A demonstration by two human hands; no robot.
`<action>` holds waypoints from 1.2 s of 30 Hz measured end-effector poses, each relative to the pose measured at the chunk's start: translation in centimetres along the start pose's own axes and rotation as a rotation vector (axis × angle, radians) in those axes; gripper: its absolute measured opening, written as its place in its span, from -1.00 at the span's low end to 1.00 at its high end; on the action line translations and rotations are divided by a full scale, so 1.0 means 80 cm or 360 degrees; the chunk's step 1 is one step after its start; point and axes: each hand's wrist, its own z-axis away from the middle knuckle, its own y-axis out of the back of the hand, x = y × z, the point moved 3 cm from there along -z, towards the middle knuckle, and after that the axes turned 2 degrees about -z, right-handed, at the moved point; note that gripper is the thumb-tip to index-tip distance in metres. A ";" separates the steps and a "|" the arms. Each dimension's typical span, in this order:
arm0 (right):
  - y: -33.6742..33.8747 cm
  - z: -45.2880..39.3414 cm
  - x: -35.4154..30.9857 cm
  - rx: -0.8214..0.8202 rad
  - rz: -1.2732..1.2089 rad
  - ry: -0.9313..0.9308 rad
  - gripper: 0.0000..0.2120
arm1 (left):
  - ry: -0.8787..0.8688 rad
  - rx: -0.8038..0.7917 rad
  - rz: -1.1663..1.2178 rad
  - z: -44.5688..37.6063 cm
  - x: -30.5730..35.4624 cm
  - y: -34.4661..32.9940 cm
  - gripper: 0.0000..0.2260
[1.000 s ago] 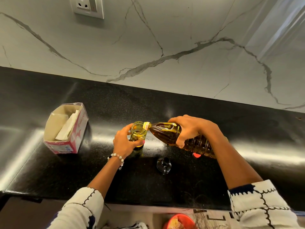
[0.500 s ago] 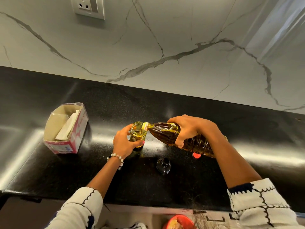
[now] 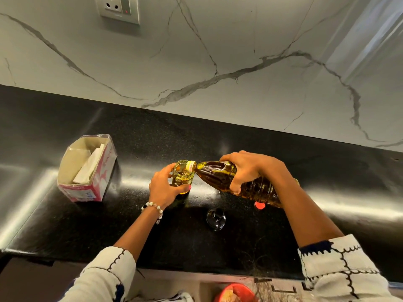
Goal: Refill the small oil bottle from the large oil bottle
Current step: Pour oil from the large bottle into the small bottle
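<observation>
Small oil bottle [image 3: 182,176] stands on the black counter [image 3: 152,144] near centre, left hand [image 3: 166,187] curled around it from seven o'clock. At three o'clock, right hand [image 3: 246,168] grips the tipped large oil bottle [image 3: 220,174], mouth over its rim.

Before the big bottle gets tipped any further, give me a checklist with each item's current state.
1. Large oil bottle mouth over the small oil bottle opening: ok, its neck sits at the rim.
2. Left hand steadying the small bottle: ok, fingers wrapped round it.
3. Right hand gripping the large bottle: ok, held near its shoulder.
4. Small bottle standing on the countertop: ok.
5. Fill level in the small bottle: cannot tell.
6. Dark stopper and red cap clear of the pour: ok.
</observation>
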 end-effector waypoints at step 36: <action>0.001 0.001 0.000 -0.0065 -0.0011 -0.0043 -0.33 | 0.0071 0.0009 -0.0031 0.004 0.003 0.004 -0.36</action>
